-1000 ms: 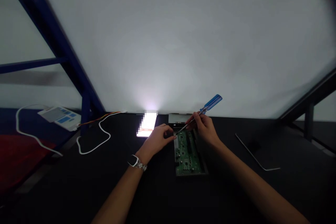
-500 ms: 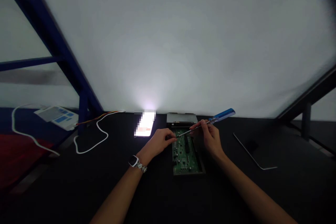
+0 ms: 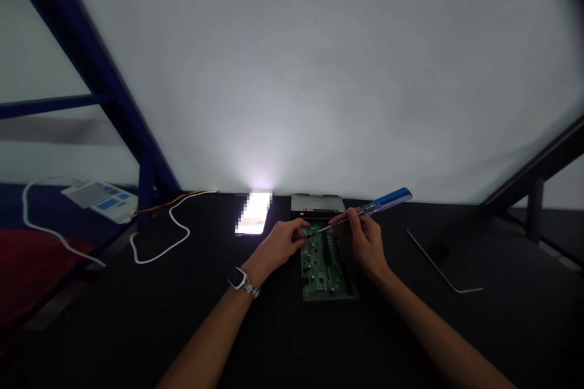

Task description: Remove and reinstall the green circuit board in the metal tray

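Note:
A green circuit board [image 3: 322, 276] lies in a dark frame on the black table. My right hand [image 3: 366, 244] grips a screwdriver [image 3: 390, 199] low, near where its clear blue handle meets the metal shaft. The shaft slants down and left, its tip over the board's upper left part. Beside that tip is my left hand [image 3: 281, 244], thumb and fingers bent together at the board's upper left edge. Something small and dark shows at those fingertips, too small to name. A watch [image 3: 237, 278] with a metal band is on my left wrist.
Behind the board sits a flat metal box [image 3: 317, 203] against the wall. A brightly lit phone [image 3: 254, 214] is left of it. A white cable [image 3: 185, 242] curls further left. On the right lies a thin bent metal strip [image 3: 431, 262]. Blue beams [image 3: 109, 88] rise at left.
The screwdriver tip has shifted slightly right and up over the board. My left fingers have changed their bend a little at the edge. The whole view has shifted slightly.

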### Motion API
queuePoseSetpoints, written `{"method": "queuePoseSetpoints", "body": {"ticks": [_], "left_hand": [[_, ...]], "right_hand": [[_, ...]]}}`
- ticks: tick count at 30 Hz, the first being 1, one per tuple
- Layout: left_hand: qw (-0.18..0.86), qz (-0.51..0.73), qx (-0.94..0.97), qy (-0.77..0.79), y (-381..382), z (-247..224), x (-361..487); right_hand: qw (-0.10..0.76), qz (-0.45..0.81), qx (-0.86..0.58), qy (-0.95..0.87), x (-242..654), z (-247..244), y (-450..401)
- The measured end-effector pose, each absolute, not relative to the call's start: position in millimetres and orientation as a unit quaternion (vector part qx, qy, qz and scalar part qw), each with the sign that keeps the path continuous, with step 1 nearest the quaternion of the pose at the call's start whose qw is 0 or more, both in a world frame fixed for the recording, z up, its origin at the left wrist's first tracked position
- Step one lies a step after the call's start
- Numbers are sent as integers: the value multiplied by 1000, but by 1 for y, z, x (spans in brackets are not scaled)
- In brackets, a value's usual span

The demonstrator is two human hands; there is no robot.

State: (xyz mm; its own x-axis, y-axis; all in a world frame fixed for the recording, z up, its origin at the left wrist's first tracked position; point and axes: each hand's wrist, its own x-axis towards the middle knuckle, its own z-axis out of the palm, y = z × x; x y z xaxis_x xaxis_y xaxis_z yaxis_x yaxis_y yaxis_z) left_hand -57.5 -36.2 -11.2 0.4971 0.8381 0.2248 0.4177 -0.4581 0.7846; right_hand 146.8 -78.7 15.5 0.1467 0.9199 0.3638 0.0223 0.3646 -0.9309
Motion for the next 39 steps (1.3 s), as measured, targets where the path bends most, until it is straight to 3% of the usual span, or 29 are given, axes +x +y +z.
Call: {"method": "queuePoseSetpoints", "body": {"ticks": [16, 26, 39], "left_hand": [[239, 281, 845, 386, -49, -1, -47], [159, 271, 883, 350, -30, 17, -23], [129, 250, 873, 398, -17, 7, 5]], "right_hand": [[598, 349, -438, -573, 147, 23, -82], [690, 271, -457, -491, 175, 39, -74], [673, 302, -464, -490, 172, 32, -72]]}}
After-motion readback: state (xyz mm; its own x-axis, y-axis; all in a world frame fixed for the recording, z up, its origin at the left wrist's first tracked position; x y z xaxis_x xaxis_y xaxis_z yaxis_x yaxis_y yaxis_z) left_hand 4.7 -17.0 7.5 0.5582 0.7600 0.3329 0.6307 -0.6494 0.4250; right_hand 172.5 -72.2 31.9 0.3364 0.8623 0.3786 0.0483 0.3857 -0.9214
